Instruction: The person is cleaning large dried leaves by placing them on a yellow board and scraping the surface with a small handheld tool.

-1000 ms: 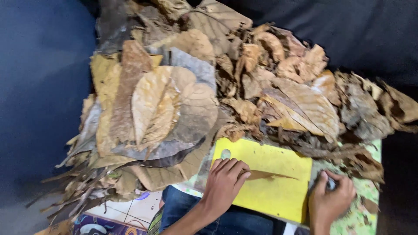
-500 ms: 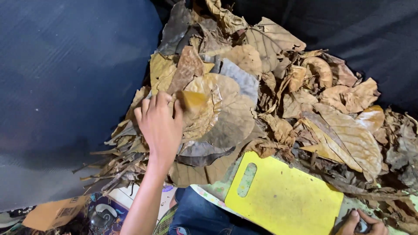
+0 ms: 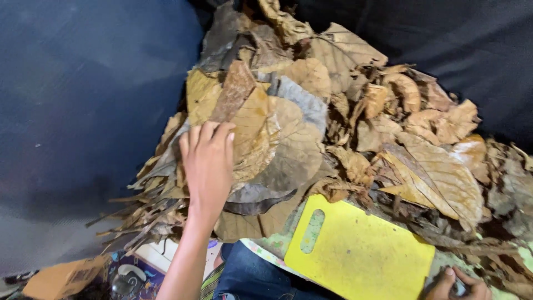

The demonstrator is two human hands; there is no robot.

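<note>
My left hand (image 3: 207, 164) lies flat, fingers apart, on the left side of a big heap of dry brown leaves (image 3: 333, 122), touching a tan leaf (image 3: 252, 130) on top of a neat stack. My right hand (image 3: 456, 283) shows only partly at the bottom right corner, fingers curled around a small object I cannot identify, beside the edge of a yellow cutting board (image 3: 361, 255). The board lies bare in front of the heap, its handle slot toward the leaves.
A dark blue cloth (image 3: 83, 111) backs the heap on the left and top. My blue-clad knee (image 3: 250, 278) is under the board's near edge. A small cardboard box (image 3: 64, 278) and printed wrappers (image 3: 130, 275) lie at bottom left.
My left hand left the yellow board, reached up to the leaf stack, and now rests slightly lower on it. The leaf strip on the board is gone. The view shifted left.
</note>
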